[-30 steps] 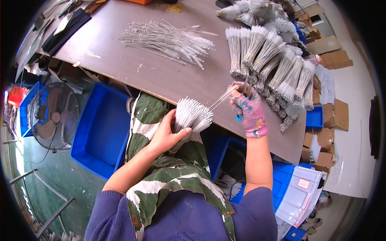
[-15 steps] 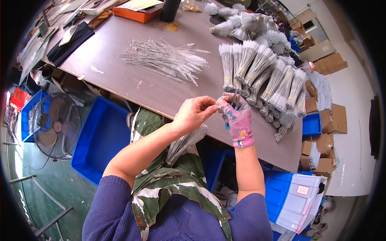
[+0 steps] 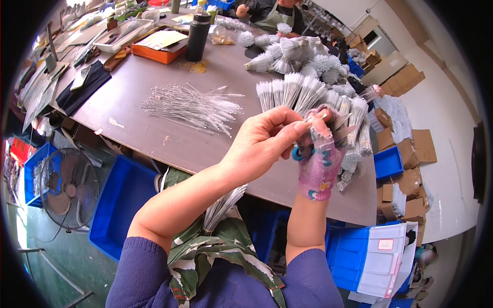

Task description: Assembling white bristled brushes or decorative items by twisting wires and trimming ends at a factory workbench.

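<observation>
My bare left hand (image 3: pixel 262 141) is raised over the near table edge, thumb and forefinger pinched at the fingertips of my right hand. Whatever small pale thing lies in that pinch is too small to name. My right hand (image 3: pixel 323 159) wears a pink flowered glove with bare fingertips. It holds a pair of scissors (image 3: pixel 343 133); the blades point right, apart from each other, and a blue handle shows by the palm. A bundle of thin wire brushes (image 3: pixel 221 208) with white bristles rests on my lap, on a green-and-white patterned apron (image 3: pixel 221 254).
Loose wire brushes (image 3: pixel 192 108) lie spread on the brown table (image 3: pixel 149 138). Tied brush bundles (image 3: pixel 295 92) are heaped behind my right hand. Farther back stand a black bottle (image 3: pixel 198 36) and an orange box (image 3: pixel 159 49). A person (image 3: pixel 277 18) sits across. Left are a blue bin (image 3: pixel 120 200) and a fan (image 3: pixel 69 190).
Both hands have risen closer to the view, still together at the fingertips. The scissors' blades now show spread to the right. The view has tilted up, bringing the person opposite into sight.
</observation>
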A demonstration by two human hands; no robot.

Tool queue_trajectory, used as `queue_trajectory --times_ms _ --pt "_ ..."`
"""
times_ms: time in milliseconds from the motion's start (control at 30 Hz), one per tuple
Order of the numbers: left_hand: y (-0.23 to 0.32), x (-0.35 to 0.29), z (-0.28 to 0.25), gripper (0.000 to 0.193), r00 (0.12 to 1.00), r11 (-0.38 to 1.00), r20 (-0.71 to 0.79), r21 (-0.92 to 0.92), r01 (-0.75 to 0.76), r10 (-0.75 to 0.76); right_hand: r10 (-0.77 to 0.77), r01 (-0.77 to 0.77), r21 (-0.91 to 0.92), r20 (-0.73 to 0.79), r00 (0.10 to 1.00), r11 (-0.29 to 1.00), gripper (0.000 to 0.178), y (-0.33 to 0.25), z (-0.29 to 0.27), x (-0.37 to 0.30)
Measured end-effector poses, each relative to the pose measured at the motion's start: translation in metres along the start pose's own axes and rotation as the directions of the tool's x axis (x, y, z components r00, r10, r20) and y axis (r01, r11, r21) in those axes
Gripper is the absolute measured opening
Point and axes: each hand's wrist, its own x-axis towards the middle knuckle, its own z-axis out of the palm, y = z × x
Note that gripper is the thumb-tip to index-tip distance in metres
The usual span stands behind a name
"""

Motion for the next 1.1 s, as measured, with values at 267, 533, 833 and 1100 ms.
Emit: queue_trajectory --times_ms 267,533,833,1100 --pt "-0.023 -0.033 -0.034 0.022 0.953 0.949 -0.022 0.083 0.304 -0.303 0.301 -0.294 -0.092 0.078 0.950 0.951 0.017 0.035 -0.032 -0.033" --pt "-0.084 -0.086 -0.089 0.021 0.879 0.896 -0.301 0.136 0.424 -0.370 0.537 -0.494 0.340 -0.037 0.843 0.800 0.011 0.093 -0.120 -0.051" --pt "-0.089 -0.114 -0.101 0.018 0.848 0.883 -0.285 0.013 0.469 -0.447 0.597 -0.486 0.360 -0.592 0.541 0.797 0.005 0.171 -0.225 -0.048" --pt "-0.103 -0.120 -0.111 0.017 0.759 0.682 0.000 -0.441 0.584 -0.651 0.568 -0.639 0.152 -0.639 0.518 0.754 0.022 0.170 -0.231 -0.061"
